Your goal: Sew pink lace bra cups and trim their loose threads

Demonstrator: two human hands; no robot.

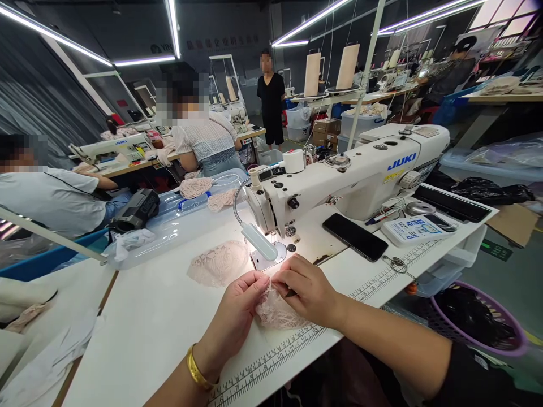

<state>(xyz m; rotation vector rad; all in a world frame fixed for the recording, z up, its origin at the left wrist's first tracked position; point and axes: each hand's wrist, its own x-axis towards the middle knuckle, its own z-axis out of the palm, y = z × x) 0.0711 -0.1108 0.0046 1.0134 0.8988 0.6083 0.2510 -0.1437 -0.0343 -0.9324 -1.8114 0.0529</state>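
My left hand (242, 302) pinches the edge of a pale pink lace piece (280, 310) between thumb and forefinger. Close beside it, my right hand (306, 287) grips the same edge, and a small dark pointed object (290, 293) shows between its fingers, too little visible to name. The lace hangs below my fingers onto the table, partly hidden by both hands. Just beyond them stands a white sewing machine (339, 175), its lamp (259, 242) shining over the needle plate. Another pale lace piece (218, 263) lies flat to the left of the needle area.
A black phone (355, 236) and a white-and-blue box (411, 230) lie on the table at right. A ruler strip (292, 343) runs along the front edge. More lace (195, 187) rests on a clear plastic sheet behind. A purple basket (515, 325) stands on the floor; other people sit nearby.
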